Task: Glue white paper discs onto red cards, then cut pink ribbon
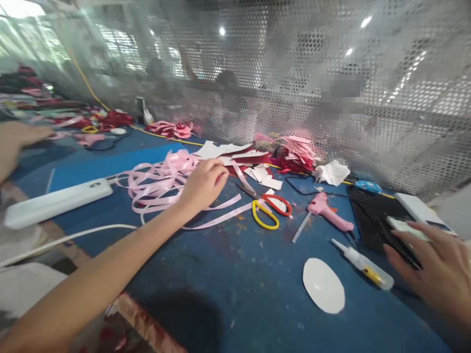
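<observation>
My left hand (206, 184) reaches across the table with its fingers curled closed, beside a tangle of pale pink ribbon (147, 189) and the white paper pieces (224, 149). Whatever is between those fingertips is hidden. At the right edge my right hand (437, 260) has its fingers apart, over a dark, flat object with a pale top (405, 228); I cannot tell whether it touches it. Scissors with red and yellow handles (265, 218) lie between the hands. Close by are a pink glue gun (327, 211), a small glue bottle (364, 264) and a white oval piece (324, 286).
A long white bar (59, 201) with a cable lies at left. Red and pink petal-like scraps (298, 152) and a crumpled white paper (332, 172) sit along the perforated metal panel (257, 59). Another person's hand (18, 142) is at far left.
</observation>
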### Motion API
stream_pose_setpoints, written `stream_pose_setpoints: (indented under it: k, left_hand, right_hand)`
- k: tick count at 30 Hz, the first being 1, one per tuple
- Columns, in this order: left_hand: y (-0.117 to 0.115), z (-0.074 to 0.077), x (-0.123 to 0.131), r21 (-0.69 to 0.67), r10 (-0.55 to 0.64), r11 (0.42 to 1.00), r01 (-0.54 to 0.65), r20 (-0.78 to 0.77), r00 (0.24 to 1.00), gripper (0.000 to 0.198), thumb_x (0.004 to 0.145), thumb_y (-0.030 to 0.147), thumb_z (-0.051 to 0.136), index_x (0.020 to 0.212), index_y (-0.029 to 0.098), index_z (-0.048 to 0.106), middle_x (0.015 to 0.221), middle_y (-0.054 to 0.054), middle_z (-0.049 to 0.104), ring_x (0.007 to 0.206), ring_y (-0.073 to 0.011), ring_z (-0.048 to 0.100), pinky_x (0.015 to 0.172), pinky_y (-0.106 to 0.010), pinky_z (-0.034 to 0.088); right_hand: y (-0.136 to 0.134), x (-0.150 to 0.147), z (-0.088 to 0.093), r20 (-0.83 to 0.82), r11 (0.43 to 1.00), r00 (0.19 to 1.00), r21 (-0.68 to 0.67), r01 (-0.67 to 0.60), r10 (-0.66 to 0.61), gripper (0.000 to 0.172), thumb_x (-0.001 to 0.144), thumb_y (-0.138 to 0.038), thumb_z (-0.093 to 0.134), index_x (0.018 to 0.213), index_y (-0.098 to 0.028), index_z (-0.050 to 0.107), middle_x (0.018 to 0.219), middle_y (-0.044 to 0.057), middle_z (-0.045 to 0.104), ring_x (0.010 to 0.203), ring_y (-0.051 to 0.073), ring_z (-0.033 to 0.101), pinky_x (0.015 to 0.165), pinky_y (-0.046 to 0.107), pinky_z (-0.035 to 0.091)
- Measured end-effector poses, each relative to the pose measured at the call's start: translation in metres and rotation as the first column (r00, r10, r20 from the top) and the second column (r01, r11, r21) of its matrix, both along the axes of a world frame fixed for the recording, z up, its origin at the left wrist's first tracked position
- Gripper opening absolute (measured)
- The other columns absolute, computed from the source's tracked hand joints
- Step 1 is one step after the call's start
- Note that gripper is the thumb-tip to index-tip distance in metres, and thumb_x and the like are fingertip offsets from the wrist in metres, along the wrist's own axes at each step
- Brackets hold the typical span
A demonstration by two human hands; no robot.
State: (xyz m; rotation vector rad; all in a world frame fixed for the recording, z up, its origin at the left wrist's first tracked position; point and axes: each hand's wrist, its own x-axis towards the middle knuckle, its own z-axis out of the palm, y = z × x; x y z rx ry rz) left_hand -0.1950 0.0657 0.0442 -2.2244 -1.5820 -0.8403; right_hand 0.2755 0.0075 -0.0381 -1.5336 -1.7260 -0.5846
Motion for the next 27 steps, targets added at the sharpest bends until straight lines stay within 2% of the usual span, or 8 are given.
stream_pose_setpoints:
  k: [3,5,8,12,14,18,21,27]
  left_hand:
    - [-0.008,-0.002,0.009,-0.222,-0.029,0.975,0.026,-0.011,1.0,0.028,0.093,0.029,0.038,0.095,0.016,0.063,0.102,-0.008,0.063,0.097,-0.0207,0.057,0.086,-0.035,0.045]
    - [-0.013,-0.004,0.014,-0.338,-0.032,0.941,0.022,-0.025,0.999,0.029,0.092,0.033,0.041,0.094,0.017,0.064,0.1,-0.008,0.064,0.094,-0.0214,0.058,0.082,-0.035,0.045]
    - [-0.017,-0.01,0.019,-0.459,-0.052,0.888,0.037,-0.02,0.998,0.03,0.087,0.041,0.049,0.093,0.018,0.065,0.102,-0.009,0.062,0.097,-0.0238,0.057,0.079,-0.035,0.045]
    - [-0.014,-0.024,0.022,-0.529,-0.081,0.845,0.081,0.023,0.996,0.029,0.079,0.045,0.06,0.09,0.019,0.065,0.101,-0.008,0.059,0.098,-0.0254,0.055,0.077,-0.033,0.044]
    - [-0.011,-0.031,0.021,-0.552,-0.092,0.827,0.104,0.049,0.995,0.027,0.078,0.044,0.062,0.088,0.019,0.065,0.099,-0.007,0.058,0.097,-0.0249,0.055,0.075,-0.032,0.044]
    - [-0.006,-0.037,0.017,-0.593,-0.133,0.788,0.163,0.094,0.987,0.023,0.081,0.041,0.059,0.081,0.019,0.066,0.09,-0.005,0.058,0.085,-0.0206,0.058,0.068,-0.029,0.043]
    - [-0.005,-0.035,0.015,-0.601,-0.15,0.778,0.184,0.107,0.983,0.021,0.082,0.036,0.057,0.077,0.017,0.065,0.087,-0.005,0.058,0.079,-0.0188,0.058,0.068,-0.028,0.043]
    - [-0.002,-0.032,0.017,-0.6,-0.181,0.767,0.228,0.138,0.974,0.01,0.082,0.021,0.053,0.086,0.018,0.061,0.089,-0.005,0.062,0.082,-0.0171,0.061,0.071,-0.027,0.045]
  right_hand:
    - [0.019,-0.042,0.014,0.251,0.957,0.925,-0.014,-0.291,0.285,0.06,0.068,-0.043,0.064,0.123,-0.056,0.043,0.121,0.003,0.058,0.117,0.027,0.053,0.097,0.044,0.044]
    - [0.032,-0.075,0.027,0.335,0.912,0.851,-0.089,-0.4,0.406,0.044,0.073,-0.04,0.06,0.117,-0.046,0.053,0.121,0.004,0.059,0.116,0.026,0.054,0.096,0.045,0.044]
    - [0.051,-0.129,0.045,0.346,0.859,0.794,-0.32,-0.401,0.5,0.02,0.084,-0.032,0.05,0.097,-0.025,0.064,0.117,0.009,0.06,0.111,0.026,0.055,0.094,0.043,0.042]
    - [0.076,-0.193,0.055,0.148,0.623,0.788,-0.703,-0.342,0.598,0.027,0.088,-0.037,0.043,0.092,-0.018,0.061,0.101,0.009,0.064,0.095,0.021,0.058,0.084,0.033,0.044]
    - [0.087,-0.216,0.055,0.133,0.587,0.795,-0.747,-0.312,0.592,0.031,0.083,-0.044,0.048,0.091,-0.017,0.061,0.096,0.011,0.065,0.09,0.022,0.059,0.076,0.032,0.045]
    - [0.098,-0.24,0.053,0.14,0.573,0.832,-0.784,-0.238,0.537,0.03,0.071,-0.037,0.058,0.088,-0.013,0.063,0.088,0.014,0.067,0.076,0.023,0.062,0.063,0.03,0.043]
    - [0.101,-0.243,0.058,0.156,0.585,0.859,-0.789,-0.187,0.487,0.025,0.072,-0.035,0.054,0.077,-0.014,0.066,0.077,0.014,0.067,0.068,0.022,0.062,0.057,0.029,0.041]
    - [0.109,-0.221,0.066,0.202,0.681,0.916,-0.726,-0.098,0.347,0.033,0.073,-0.034,0.052,0.089,-0.008,0.066,0.094,0.021,0.064,0.087,0.027,0.062,0.07,0.032,0.045]
